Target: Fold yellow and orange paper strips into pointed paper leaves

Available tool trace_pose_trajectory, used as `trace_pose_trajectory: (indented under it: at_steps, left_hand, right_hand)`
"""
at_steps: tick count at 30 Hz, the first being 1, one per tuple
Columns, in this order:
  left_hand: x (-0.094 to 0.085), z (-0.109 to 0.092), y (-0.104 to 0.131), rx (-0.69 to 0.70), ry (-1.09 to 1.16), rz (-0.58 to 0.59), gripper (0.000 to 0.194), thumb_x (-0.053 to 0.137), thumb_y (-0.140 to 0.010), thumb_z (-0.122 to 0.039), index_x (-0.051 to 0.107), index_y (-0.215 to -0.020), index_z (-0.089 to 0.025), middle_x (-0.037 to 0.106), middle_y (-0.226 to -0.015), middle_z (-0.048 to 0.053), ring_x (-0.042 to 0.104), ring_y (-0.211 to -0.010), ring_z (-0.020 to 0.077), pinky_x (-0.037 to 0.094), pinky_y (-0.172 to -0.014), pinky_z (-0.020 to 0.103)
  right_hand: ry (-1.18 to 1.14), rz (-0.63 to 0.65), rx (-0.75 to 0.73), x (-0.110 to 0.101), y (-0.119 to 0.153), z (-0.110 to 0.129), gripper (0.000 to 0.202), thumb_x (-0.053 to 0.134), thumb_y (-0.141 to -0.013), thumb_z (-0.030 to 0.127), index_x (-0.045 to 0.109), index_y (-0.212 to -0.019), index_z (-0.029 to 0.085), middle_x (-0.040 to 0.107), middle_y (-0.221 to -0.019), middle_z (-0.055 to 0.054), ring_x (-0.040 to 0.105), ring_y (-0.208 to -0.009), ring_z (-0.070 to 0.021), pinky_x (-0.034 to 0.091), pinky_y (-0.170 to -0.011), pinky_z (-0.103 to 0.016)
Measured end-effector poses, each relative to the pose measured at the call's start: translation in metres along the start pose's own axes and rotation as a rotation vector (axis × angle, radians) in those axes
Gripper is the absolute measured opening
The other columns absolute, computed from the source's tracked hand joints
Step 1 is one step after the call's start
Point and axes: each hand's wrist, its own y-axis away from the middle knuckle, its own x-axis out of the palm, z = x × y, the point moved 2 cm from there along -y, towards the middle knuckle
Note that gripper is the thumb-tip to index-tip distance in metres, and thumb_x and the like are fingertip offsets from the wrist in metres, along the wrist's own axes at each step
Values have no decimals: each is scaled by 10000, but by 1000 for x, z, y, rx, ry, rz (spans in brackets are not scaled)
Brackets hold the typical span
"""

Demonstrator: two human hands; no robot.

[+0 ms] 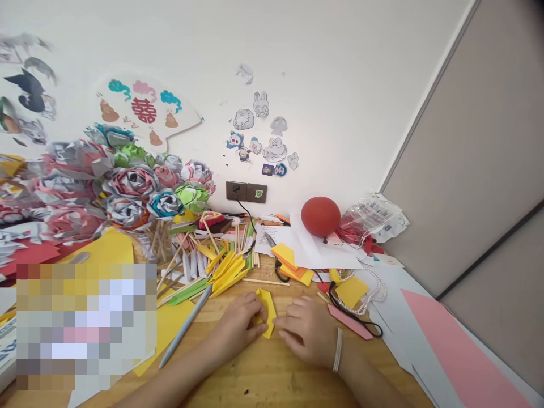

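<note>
Both hands meet at a folded paper [269,309], yellow in colour, which stands a little above the middle of the bare part of the table [272,377]. I take this paper as the centre of the clock, with twelve o'clock toward the wall [348,96]. The left hand [238,323] is at nine o'clock, and its thumb and index finger pinch the left edge of the paper; the other fingers are curled, partly hidden behind the index finger. The right hand [308,328] is at three o'clock, holding nothing, with its fingers bent and slightly spread. Its index fingertip is just beside the right edge of the paper; whether it touches, I cannot tell. A bracelet [338,349] is around the right wrist. At nine o'clock, beyond the left hand, a grey pen [185,328] lies slanted. Near eleven o'clock there is a bunch of yellow strips [229,272], and farther, between ten and eleven, many paper flowers [131,187] are crowded together. Just past twelve, the scissors [280,272] lie partly under some orange and yellow paper [293,263]. At one o'clock, well apart from the hands, is a red balloon [321,216]. Between two and three o'clock lie a string of beads [378,283] and a yellow piece [352,292], and at three o'clock, beyond the right hand, a pink strip [349,322].
</note>
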Motion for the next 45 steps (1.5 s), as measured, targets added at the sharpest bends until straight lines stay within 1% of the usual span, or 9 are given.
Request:
trace_pose_trajectory:
  at_steps: [3, 9, 13, 16, 20, 25, 32, 39, 45]
  left_hand:
    - [2, 0, 1, -5, -12, -17, 78, 592, -712, -129, 544, -717, -190, 557, -789, -9, 527, -776, 161, 408, -705, 256]
    - [-8, 9, 3, -1, -70, -76, 56, 614, -735, -164, 564, -725, -189, 582, -808, 8, 552, -782, 178, 443, -696, 279]
    - [-22, 23, 2, 152, -89, -216, 193, 515, -818, -145, 613, -972, -206, 638, -1017, 55, 578, -954, 193, 469, -854, 335]
    - [-23, 28, 1, 305, -134, -173, 245, 440, -875, -161, 647, -989, -225, 651, -1094, 53, 589, -1017, 184, 477, -898, 328]
    - [-23, 23, 4, 378, -271, -125, 244, 421, -904, -186, 647, -994, -210, 662, -1082, 62, 597, -1020, 192, 494, -888, 335]
    - [-31, 9, 9, 451, -291, -96, 269, 376, -936, -193, 629, -849, -215, 656, -973, 34, 592, -954, 168, 488, -864, 312]
    - [-31, 11, 11, 435, -369, -25, 316, 320, -955, -210, 593, -799, -186, 606, -809, 36, 566, -761, 160, 468, -673, 257]
    - [-31, 21, 8, 378, -235, -2, 200, 414, -917, -232, 574, -805, -191, 601, -841, 31, 566, -780, 153, 460, -684, 230]
    - [-26, 15, 7, 335, -335, -52, 260, 368, -905, -163, 568, -740, -190, 587, -768, 22, 551, -729, 150, 443, -648, 233]
  right_hand:
    - [-67, 27, -82, 8, -1, 8, 207, 538, -800, 265, 635, -979, 226, 618, -733, -23, 482, -683, -180, 326, -627, -317]
    - [-88, 68, -57, 23, -3, 5, 118, 538, -810, 212, 648, -854, 216, 599, -701, -12, 490, -701, -169, 347, -652, -300]
    - [-112, 57, -57, 24, -3, 1, 60, 600, -806, 254, 636, -799, 207, 590, -710, -10, 487, -717, -163, 342, -645, -289]
    - [-92, 64, -44, 23, -5, -1, 142, 672, -777, 343, 624, -782, 209, 596, -744, 1, 491, -738, -161, 338, -648, -290]
    - [-14, 69, 18, 20, -6, -5, 279, 696, -745, 454, 593, -738, 195, 597, -744, 5, 499, -741, -165, 331, -642, -297]
    - [92, 51, 52, 17, -3, -11, 230, 651, -804, 374, 560, -720, 179, 595, -756, -5, 491, -751, -170, 333, -651, -299]
    - [211, 37, 17, 12, 0, -20, 160, 616, -823, 330, 569, -774, 185, 603, -791, -14, 486, -765, -183, 350, -668, -320]
    - [254, -9, -18, 19, -1, -24, 158, 574, -863, 298, 561, -756, 181, 585, -752, -16, 473, -743, -173, 346, -665, -316]
    - [133, -55, 64, 21, -1, -19, 79, 526, -853, 204, 558, -783, 185, 571, -754, -16, 467, -757, -171, 344, -699, -315]
